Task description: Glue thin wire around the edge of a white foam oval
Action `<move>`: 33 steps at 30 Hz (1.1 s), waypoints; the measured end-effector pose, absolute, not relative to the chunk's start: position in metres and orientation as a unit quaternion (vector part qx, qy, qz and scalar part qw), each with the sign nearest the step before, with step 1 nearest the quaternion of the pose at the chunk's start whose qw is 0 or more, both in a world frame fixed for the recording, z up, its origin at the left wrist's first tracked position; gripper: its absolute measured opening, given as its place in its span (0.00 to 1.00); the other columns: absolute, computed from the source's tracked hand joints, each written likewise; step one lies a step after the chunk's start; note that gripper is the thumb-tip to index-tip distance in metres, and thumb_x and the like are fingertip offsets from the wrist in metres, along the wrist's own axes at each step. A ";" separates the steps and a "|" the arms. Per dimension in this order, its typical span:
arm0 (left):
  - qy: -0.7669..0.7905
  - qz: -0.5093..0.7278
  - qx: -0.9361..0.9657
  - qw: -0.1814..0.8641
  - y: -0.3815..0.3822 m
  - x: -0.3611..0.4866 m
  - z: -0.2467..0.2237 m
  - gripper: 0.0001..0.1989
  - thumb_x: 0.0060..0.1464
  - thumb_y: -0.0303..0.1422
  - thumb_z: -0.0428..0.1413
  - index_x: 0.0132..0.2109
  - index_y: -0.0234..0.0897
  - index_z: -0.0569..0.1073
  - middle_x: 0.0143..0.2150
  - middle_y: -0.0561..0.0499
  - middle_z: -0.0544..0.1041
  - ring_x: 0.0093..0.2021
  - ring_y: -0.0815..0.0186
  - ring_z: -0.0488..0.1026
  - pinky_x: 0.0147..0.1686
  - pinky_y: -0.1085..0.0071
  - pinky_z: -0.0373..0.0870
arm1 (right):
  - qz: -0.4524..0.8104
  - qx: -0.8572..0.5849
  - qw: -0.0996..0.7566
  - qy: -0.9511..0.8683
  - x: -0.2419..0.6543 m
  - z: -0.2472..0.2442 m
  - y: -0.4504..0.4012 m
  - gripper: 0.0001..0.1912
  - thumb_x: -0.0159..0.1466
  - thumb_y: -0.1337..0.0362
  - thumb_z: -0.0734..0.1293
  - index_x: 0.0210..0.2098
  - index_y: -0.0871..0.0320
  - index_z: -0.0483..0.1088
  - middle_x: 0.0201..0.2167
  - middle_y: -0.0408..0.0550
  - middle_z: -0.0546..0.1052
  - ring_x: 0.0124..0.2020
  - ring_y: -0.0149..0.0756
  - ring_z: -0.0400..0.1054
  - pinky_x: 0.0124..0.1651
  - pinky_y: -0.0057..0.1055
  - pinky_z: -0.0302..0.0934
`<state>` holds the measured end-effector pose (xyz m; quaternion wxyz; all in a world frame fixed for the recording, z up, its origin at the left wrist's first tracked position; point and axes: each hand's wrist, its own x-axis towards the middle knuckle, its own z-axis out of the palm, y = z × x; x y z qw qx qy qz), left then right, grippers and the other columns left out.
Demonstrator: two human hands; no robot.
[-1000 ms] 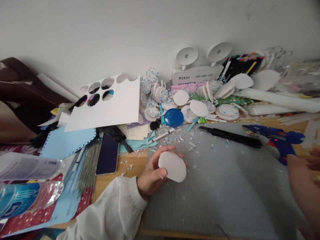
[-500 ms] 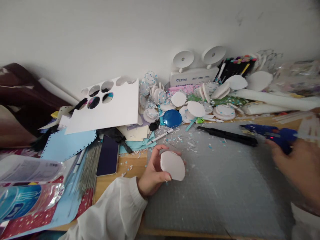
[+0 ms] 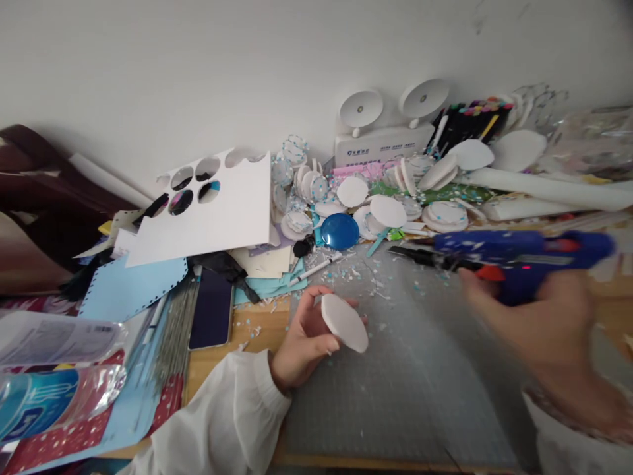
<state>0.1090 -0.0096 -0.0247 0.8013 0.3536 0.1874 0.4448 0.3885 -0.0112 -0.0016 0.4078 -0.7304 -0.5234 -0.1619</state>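
Between the thumb and fingers of my left hand [image 3: 304, 340] is a white foam disc [image 3: 345, 322], tilted above the grey cutting mat [image 3: 420, 396]. My right hand [image 3: 548, 323] grips a blue hot glue gun [image 3: 519, 254] by its handle, raised over the mat's right side. Its nozzle points left, and a small red light glows on its body. The glue gun and hand partly cover a black utility knife [image 3: 413, 254] lying on the mat. Slight blur softens the right hand.
Along the wall lie white foam discs [image 3: 388, 211], a blue round lid [image 3: 339, 231] and a twin-lamp emergency light [image 3: 383, 145]. On the left are a white board with round holes [image 3: 227, 218], a phone [image 3: 211, 313] and a plastic bottle [image 3: 54, 396]. Scraps litter the mat's back edge.
My right hand has lifted the glue gun from the right side and brought it left and nearer. In my left hand the foam disc has turned more edge-on.
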 end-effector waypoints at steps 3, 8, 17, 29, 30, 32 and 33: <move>0.189 0.446 0.356 0.799 -0.009 0.108 -0.024 0.30 0.47 0.35 0.68 0.52 0.46 0.60 0.53 0.48 0.74 0.50 0.55 0.76 0.44 0.64 0.72 | -0.186 -0.638 0.435 -0.608 0.357 -0.007 -0.006 0.14 0.51 0.55 0.70 0.24 0.52 0.61 0.14 0.39 0.64 0.14 0.35 0.61 0.17 0.30 0.52; 0.186 0.435 0.361 0.804 -0.010 0.107 -0.023 0.31 0.45 0.34 0.67 0.53 0.46 0.61 0.55 0.46 0.73 0.52 0.52 0.75 0.45 0.61 0.71 | -0.187 -0.581 0.432 -0.664 0.336 -0.019 -0.012 0.09 0.53 0.60 0.67 0.24 0.53 0.62 0.13 0.38 0.64 0.13 0.35 0.61 0.16 0.29 0.52; 0.162 0.404 0.350 0.829 -0.008 0.109 -0.016 0.32 0.44 0.29 0.67 0.55 0.50 0.65 0.53 0.49 0.74 0.54 0.52 0.74 0.46 0.62 0.71 | -0.135 -0.583 0.393 -0.698 0.341 -0.019 -0.021 0.09 0.56 0.60 0.67 0.34 0.58 0.68 0.21 0.46 0.73 0.10 0.28 0.56 0.15 0.28 0.51; 0.186 0.387 0.372 0.823 -0.008 0.105 -0.025 0.34 0.42 0.33 0.67 0.56 0.53 0.65 0.52 0.49 0.73 0.53 0.49 0.74 0.44 0.60 0.72 | -0.079 -0.598 0.398 -0.691 0.344 -0.019 -0.022 0.10 0.57 0.58 0.67 0.35 0.55 0.65 0.25 0.46 0.73 0.15 0.32 0.63 0.16 0.29 0.55; 0.185 0.387 0.372 0.823 -0.009 0.105 -0.025 0.34 0.42 0.33 0.67 0.56 0.53 0.65 0.52 0.49 0.73 0.52 0.49 0.74 0.43 0.61 0.72 | -0.082 -0.596 0.400 -0.691 0.343 -0.019 -0.022 0.10 0.57 0.58 0.67 0.34 0.55 0.64 0.24 0.46 0.73 0.15 0.32 0.64 0.16 0.29 0.55; 0.189 0.384 0.373 0.823 -0.008 0.106 -0.023 0.33 0.42 0.33 0.67 0.56 0.54 0.65 0.52 0.50 0.74 0.53 0.49 0.74 0.43 0.61 0.71 | -0.093 -0.587 0.404 -0.695 0.343 -0.019 -0.022 0.10 0.57 0.58 0.67 0.34 0.54 0.63 0.25 0.46 0.73 0.18 0.35 0.68 0.18 0.29 0.58; 0.192 0.381 0.373 0.824 -0.008 0.106 -0.023 0.33 0.42 0.34 0.67 0.55 0.54 0.65 0.52 0.49 0.74 0.53 0.49 0.74 0.42 0.61 0.71 | -0.098 -0.581 0.406 -0.699 0.343 -0.019 -0.021 0.10 0.57 0.58 0.67 0.34 0.54 0.63 0.25 0.47 0.73 0.20 0.37 0.69 0.19 0.30 0.59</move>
